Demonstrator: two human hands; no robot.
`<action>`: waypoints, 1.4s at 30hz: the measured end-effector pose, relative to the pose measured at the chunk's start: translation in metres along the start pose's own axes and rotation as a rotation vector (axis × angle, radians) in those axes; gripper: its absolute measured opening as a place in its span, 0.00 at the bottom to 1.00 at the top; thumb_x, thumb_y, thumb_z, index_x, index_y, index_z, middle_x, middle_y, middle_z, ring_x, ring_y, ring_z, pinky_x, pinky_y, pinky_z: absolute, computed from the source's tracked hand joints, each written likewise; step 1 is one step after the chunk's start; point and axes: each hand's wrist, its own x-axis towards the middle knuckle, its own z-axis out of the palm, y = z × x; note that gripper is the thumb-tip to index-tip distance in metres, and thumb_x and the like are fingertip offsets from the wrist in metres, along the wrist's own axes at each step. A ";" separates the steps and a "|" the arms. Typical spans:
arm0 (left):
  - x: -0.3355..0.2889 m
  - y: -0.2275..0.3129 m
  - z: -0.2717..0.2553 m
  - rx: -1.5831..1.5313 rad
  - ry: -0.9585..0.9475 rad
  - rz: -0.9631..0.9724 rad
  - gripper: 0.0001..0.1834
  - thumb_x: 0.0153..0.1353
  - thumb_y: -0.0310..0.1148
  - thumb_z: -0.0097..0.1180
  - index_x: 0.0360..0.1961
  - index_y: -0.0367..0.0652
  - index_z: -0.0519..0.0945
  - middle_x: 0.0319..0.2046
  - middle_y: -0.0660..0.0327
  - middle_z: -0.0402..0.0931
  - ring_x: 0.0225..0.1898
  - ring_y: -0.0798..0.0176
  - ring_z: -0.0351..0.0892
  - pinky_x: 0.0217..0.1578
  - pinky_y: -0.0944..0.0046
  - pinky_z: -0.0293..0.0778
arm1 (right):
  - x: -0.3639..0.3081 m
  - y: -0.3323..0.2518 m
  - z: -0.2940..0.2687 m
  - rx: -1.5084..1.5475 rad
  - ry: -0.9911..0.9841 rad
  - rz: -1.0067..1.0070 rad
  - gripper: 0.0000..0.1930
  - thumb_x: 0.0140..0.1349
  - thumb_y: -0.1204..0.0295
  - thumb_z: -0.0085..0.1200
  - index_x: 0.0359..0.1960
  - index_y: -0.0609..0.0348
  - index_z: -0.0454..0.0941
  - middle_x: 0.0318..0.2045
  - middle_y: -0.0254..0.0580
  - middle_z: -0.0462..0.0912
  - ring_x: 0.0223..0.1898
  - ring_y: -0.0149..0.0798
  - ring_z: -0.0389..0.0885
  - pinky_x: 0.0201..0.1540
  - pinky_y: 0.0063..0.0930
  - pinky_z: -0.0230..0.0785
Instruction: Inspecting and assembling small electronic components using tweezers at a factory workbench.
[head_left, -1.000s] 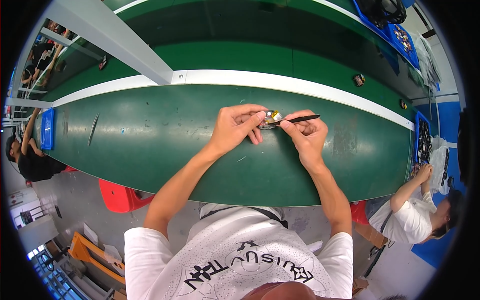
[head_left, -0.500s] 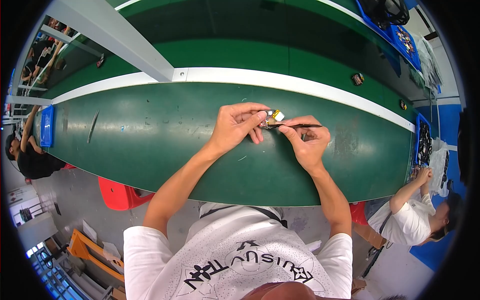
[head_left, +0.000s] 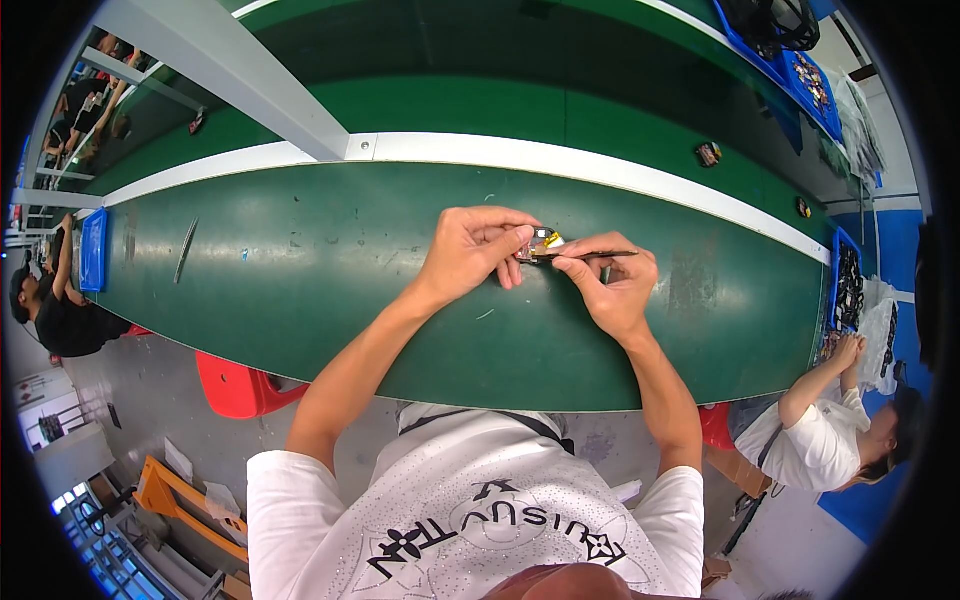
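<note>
The small electronic device (head_left: 541,234) is a little above the middle of the frame, held over the green bench (head_left: 330,290). The left hand (head_left: 465,255) grips its left side between thumb and fingers. The right hand (head_left: 618,285) has its fingers closed around a thin dark tool (head_left: 622,254), whose left end is at the lower right of the device; if it really touches, I cannot tell. In my judgement, the main danger is a slip of this tool: with too strong a push, its tip could scratch or pierce the yellow-and-silver part (head_left: 554,240) close above it. Also, because the left hand seems to support only one side, pressure from the right could turn the device, or make it jump out from the fingers onto the bench.
</note>
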 end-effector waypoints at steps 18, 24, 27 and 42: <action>0.001 -0.003 0.006 0.011 0.104 0.062 0.10 0.70 0.25 0.59 0.46 0.27 0.84 0.27 0.54 0.84 0.21 0.67 0.83 0.19 0.70 0.79 | 0.000 -0.006 0.005 -0.128 0.024 -0.158 0.08 0.52 0.80 0.73 0.33 0.61 0.87 0.25 0.35 0.87 0.13 0.21 0.66 0.18 0.18 0.55; 0.001 -0.001 0.005 0.031 0.071 0.043 0.12 0.71 0.27 0.57 0.49 0.28 0.84 0.29 0.55 0.82 0.23 0.65 0.84 0.21 0.70 0.80 | 0.003 -0.010 0.004 -0.130 0.000 -0.214 0.08 0.51 0.82 0.71 0.32 0.60 0.86 0.29 0.37 0.90 0.13 0.23 0.68 0.18 0.19 0.58; 0.003 0.000 0.002 -0.022 0.058 -0.030 0.13 0.72 0.28 0.57 0.49 0.28 0.84 0.31 0.53 0.83 0.24 0.65 0.85 0.22 0.69 0.81 | 0.006 -0.013 0.005 -0.166 -0.030 -0.300 0.08 0.51 0.83 0.70 0.30 0.58 0.86 0.29 0.38 0.90 0.15 0.26 0.75 0.19 0.20 0.60; 0.002 -0.008 0.020 0.122 0.123 -0.003 0.12 0.68 0.22 0.59 0.50 0.25 0.81 0.28 0.53 0.85 0.24 0.67 0.84 0.25 0.69 0.83 | 0.001 -0.005 0.007 -0.302 0.000 -0.500 0.09 0.49 0.83 0.70 0.30 0.56 0.86 0.27 0.35 0.90 0.17 0.27 0.78 0.20 0.21 0.58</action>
